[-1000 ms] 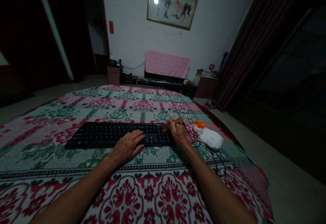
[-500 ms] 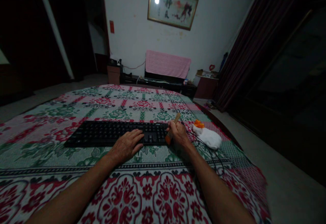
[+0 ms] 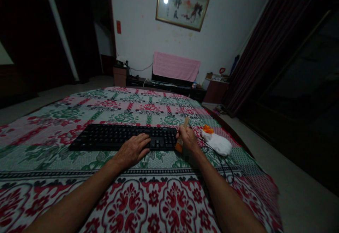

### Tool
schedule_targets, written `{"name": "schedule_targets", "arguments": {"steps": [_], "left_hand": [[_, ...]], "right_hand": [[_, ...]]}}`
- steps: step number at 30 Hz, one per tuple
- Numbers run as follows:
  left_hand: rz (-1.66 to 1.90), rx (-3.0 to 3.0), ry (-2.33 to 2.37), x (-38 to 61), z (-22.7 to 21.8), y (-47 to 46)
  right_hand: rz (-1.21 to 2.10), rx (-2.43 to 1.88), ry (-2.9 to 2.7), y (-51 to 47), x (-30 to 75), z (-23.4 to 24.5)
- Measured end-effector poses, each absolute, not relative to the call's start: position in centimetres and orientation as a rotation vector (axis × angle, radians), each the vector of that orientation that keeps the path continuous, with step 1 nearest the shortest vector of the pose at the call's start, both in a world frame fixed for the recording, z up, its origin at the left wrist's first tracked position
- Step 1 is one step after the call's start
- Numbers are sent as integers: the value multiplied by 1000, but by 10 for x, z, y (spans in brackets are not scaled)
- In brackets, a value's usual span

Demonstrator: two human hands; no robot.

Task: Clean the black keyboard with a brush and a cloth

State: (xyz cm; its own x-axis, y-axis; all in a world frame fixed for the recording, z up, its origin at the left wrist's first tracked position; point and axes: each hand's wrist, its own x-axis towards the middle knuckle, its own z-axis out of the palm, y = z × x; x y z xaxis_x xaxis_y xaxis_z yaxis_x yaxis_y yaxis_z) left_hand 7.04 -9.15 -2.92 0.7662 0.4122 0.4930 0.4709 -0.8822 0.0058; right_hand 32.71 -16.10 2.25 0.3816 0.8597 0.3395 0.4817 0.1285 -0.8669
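A black computer keyboard [image 3: 106, 137] lies on the patterned tablecloth [image 3: 153, 197]. My left hand [image 3: 135, 148] rests flat over the middle of the keyboard, with its fingers stretched out towards the arrow keys. My right hand [image 3: 187, 137] is closed around the wooden handle of a brush [image 3: 186, 121]. The brush's orange-brown end [image 3: 178, 145] points down at the keyboard's right edge, beside the number keys. The fingers hide the middle of the brush.
To the right of my right hand sits a white bundle [image 3: 218, 144] with an orange top [image 3: 208, 129]. A black cable [image 3: 221, 160] loops beside it. Beyond the table stands a low cabinet with a screen under a pink towel [image 3: 176, 66].
My right hand and the brush have shifted slightly right, so the brush end now sits at the keyboard's edge. My left hand stays on the keyboard. The view has tilted a little.
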Motion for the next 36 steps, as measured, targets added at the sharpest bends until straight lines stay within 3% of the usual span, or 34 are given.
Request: {"name": "schedule_targets", "arguments": {"steps": [5, 18, 27, 36], "left_hand": [[-759, -2848, -704, 71, -27, -93], [-752, -2841, -703, 71, -26, -94], [-755, -2842, -703, 71, -27, -93], [-789, -2857, -708, 71, -26, -94]], "right_hand": [[313, -1404, -1066, -154, 334, 16], [-4, -1531, -1246, -151, 341, -1], [-62, -1866, -1284, -161, 336, 18], [-45, -1712, -1183, -158, 340, 17]]}}
